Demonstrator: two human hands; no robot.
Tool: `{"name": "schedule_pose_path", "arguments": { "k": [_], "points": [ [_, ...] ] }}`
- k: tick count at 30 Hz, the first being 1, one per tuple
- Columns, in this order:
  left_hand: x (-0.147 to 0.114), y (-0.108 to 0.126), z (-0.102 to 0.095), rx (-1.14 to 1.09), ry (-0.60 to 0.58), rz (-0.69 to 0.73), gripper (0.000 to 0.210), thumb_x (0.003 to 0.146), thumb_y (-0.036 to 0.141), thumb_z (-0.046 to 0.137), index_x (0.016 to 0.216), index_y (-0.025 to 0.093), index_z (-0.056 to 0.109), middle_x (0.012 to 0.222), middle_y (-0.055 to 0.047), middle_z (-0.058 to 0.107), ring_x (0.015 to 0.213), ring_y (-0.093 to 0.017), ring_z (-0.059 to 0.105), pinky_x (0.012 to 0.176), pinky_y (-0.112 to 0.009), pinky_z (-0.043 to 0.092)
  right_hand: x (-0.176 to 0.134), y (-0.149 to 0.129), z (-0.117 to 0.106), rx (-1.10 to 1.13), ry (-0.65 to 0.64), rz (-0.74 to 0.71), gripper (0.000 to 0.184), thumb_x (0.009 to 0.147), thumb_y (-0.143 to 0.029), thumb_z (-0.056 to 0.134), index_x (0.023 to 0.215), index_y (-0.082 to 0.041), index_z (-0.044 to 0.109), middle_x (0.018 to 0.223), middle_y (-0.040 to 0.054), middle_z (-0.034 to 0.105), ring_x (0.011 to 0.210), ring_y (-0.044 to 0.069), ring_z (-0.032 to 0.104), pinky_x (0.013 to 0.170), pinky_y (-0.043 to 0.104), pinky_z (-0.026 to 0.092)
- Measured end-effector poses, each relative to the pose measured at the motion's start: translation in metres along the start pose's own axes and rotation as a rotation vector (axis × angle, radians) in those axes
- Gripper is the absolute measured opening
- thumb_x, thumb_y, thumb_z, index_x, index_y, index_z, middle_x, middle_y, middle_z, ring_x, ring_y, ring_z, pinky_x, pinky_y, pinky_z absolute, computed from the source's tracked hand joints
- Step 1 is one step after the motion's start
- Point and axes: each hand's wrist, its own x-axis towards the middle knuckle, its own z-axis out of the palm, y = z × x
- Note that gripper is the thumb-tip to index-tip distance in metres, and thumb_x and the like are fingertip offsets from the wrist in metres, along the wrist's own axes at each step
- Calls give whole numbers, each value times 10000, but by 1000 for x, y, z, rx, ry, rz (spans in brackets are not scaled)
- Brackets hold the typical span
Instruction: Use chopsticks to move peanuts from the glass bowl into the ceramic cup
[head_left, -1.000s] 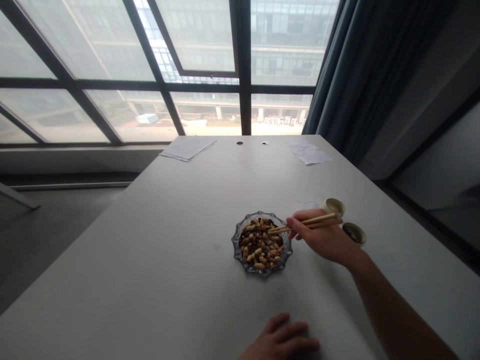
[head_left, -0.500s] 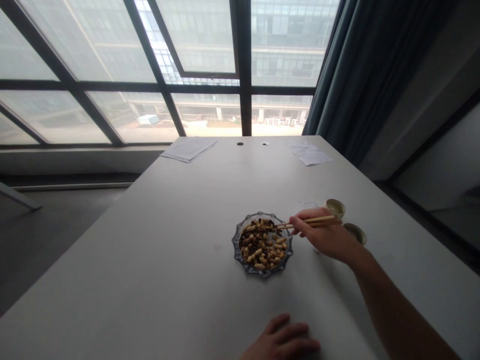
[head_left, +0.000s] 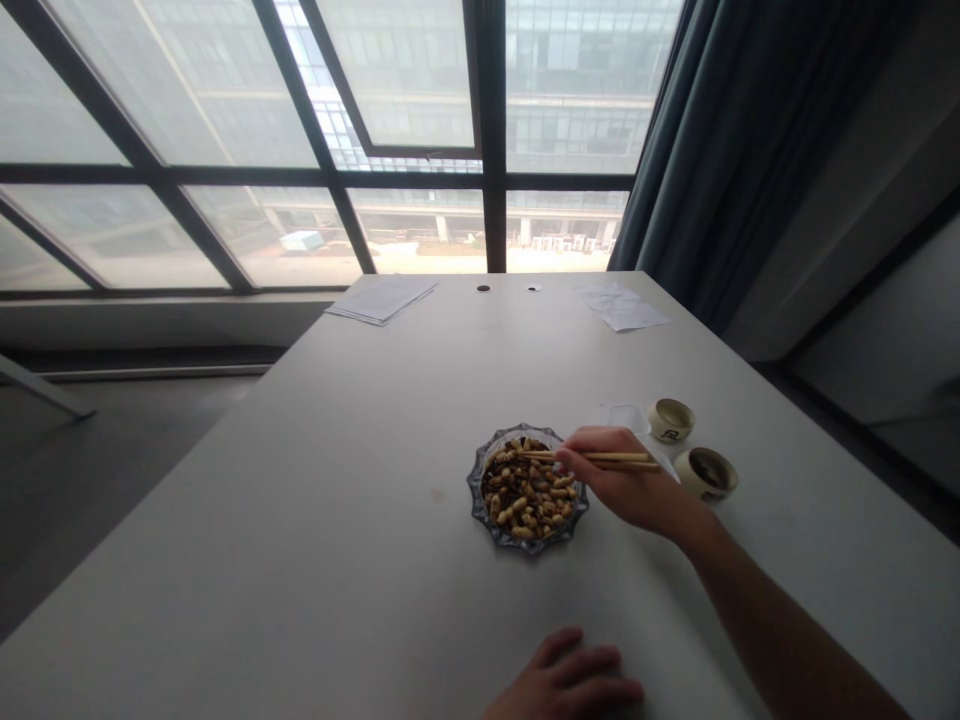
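Note:
My right hand (head_left: 626, 480) is closed round a pair of wooden chopsticks (head_left: 615, 460), held almost level. Their tips reach into a scalloped glass dish (head_left: 481, 520), among peanuts in shells (head_left: 525, 505) and small dark pieces, perhaps seeds. Whether the tips pinch anything is too small to tell. My left hand (head_left: 566, 680) rests on the tabletop near the front edge of the view, fingers spread and holding nothing, apart from the dish. Beyond my right hand stand two small cream cups, a farther cup (head_left: 672, 421) and a nearer cup (head_left: 706, 474) with something dark inside.
A clear plastic container (head_left: 628, 419) sits beside the farther cup, partly behind my right hand. Stacked papers (head_left: 384, 299) lie at the white table's (head_left: 360, 470) far left corner, and loose sheets (head_left: 622, 307) at the far right. Windows and a dark curtain (head_left: 675, 170) stand behind.
My right hand has moved left with the chopsticks, whose tips now reach farther across the dish. The cups and the clear container are less covered. My left hand has stayed in place.

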Motion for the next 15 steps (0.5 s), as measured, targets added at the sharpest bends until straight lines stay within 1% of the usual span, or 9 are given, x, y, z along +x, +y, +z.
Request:
{"name": "schedule_pose_path", "arguments": {
  "k": [3,6,8,10,13,15],
  "points": [
    [0,0,1,-6,-14,-19,403,1097,382,477,1470,242,537,1329,40,734,1376,-89,565,1223,-234,313,-2,4,3,-13,47,76,386,992,-418,563,744,-177,736,682,32,711,676,195,633,651,283,468],
    [0,0,3,-36,-38,-47,403,1105,376,443,1492,297,521,1317,36,741,1345,-103,597,1232,-262,314,-4,6,-2,-12,67,131,393,993,-416,556,749,-175,750,661,37,711,661,205,646,630,285,474],
    [0,0,3,-37,-37,-44,404,1104,367,442,1493,295,522,1310,32,745,1342,-108,601,1237,-270,311,-4,6,-5,-10,91,116,393,1002,-412,548,774,-175,762,689,42,722,681,206,656,651,288,482],
    [0,0,2,-14,-25,-28,408,1098,366,461,1487,265,528,1310,28,745,1357,-104,586,1233,-254,311,-1,4,-4,7,92,76,378,1010,-400,546,812,-173,774,745,47,739,719,202,665,684,286,486],
    [0,0,-1,21,-5,-3,406,1092,370,480,1467,226,542,1321,28,739,1382,-90,559,1224,-224,305,3,2,3,46,18,7,351,1011,-378,556,834,-164,770,781,45,741,735,185,660,688,271,477],
    [0,1,-3,12,-4,1,406,1096,374,470,1461,211,542,1337,29,730,1397,-88,543,1238,-229,283,4,3,5,41,-15,1,358,1008,-378,558,804,-159,755,740,35,724,700,177,646,658,265,465]
  ]
}}
